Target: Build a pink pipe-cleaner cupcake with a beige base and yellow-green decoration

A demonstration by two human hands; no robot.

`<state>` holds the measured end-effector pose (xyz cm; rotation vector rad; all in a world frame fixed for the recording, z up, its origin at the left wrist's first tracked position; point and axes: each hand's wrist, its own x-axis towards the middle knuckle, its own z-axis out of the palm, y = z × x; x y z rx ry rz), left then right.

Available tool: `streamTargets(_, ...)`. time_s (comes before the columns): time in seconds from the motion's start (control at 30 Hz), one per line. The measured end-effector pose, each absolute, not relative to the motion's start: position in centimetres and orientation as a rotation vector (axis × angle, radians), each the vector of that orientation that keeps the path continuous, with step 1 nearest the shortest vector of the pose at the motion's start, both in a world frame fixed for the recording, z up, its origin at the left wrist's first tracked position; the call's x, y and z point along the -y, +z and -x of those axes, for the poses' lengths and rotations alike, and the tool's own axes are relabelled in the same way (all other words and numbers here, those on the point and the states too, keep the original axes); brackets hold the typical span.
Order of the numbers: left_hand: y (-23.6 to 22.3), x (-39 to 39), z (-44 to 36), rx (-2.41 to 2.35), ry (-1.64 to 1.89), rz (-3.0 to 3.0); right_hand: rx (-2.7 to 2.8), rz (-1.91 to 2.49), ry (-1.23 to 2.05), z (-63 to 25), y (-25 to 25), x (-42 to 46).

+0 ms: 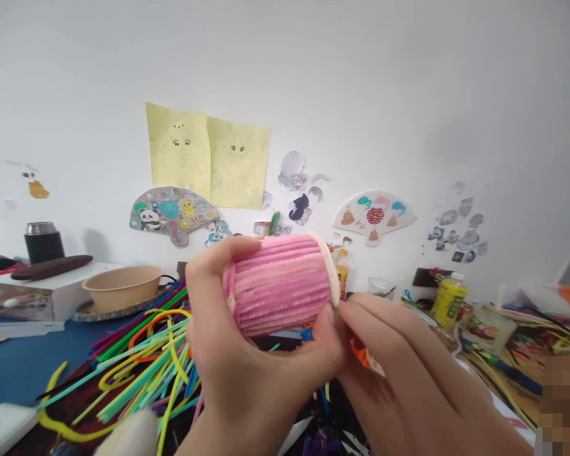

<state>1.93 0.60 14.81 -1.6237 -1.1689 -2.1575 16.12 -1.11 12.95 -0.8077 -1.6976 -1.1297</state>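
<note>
The left hand (228, 354) grasps a fuzzy, pink-striped cylinder (282, 285) with a cream rim (331, 266), held sideways above the table, fingers curled over its left end. The right hand (399, 361) has its bent fingers at the rim's lower edge; what they grip is hidden, so I cannot tell. A pale, blurred object (135, 437) is cut off below. Multicoloured fuzzy stems (133, 380) lie heaped by the blue tabletop (9, 373), partly blocked by the left hand. Beyond are a round beige bowl (123, 288) and a yellow-labelled bottle (449, 303). Yellow paper drawings (183, 149) and two decorated fans (375, 212) show on the white wall (361, 76).
</note>
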Motion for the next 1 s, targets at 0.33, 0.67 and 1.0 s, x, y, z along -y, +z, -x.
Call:
streamTargets(0.33,14.7,-1.7,-1.4,1.182,-2.070,1.719,1.606,0.827,-0.839,-14.5,14.7,-0.1)
streamTargets(0.67,14.7,-2.1,-0.7,1.085,-1.988,1.827,1.718,0.849,-0.784,-14.7,14.3,-0.3)
streamTargets(1.0,14.9,-1.8,-1.1,1.148,-2.007,1.758,1.614,0.749,-0.900,-14.4,14.5,-0.3)
